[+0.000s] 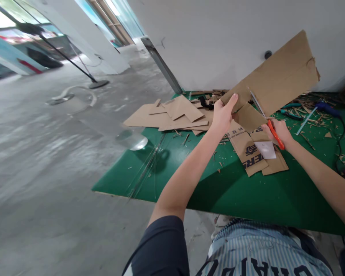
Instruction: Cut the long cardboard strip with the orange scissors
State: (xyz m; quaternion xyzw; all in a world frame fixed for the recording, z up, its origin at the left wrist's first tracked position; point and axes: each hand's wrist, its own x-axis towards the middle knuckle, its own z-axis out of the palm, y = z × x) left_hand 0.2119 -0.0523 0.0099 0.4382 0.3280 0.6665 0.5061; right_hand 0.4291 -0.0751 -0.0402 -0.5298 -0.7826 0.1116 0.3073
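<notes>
My left hand (224, 111) grips the lower left end of a long brown cardboard piece (284, 73), thumb on its face, and holds it tilted up above the table. In my right hand (280, 132) is a pair of scissors (273, 134) with orange handles. Its blades lie against the cardboard's lower edge, and part of them is hidden. A cut flap of cardboard (249, 116) hangs below the blades. Beneath both hands lie printed cardboard pieces (248, 151) with dark lettering, and a small white paper (265, 149) rests on them.
Cut cardboard sheets (175, 111) are piled at the table's left back. Teal-handled pliers (291, 111), a blue glue gun (327, 108) with a glue stick and many scraps lie at the right. The green table (126, 172) meets a white wall. A clear roll (135, 140) sits near the left edge.
</notes>
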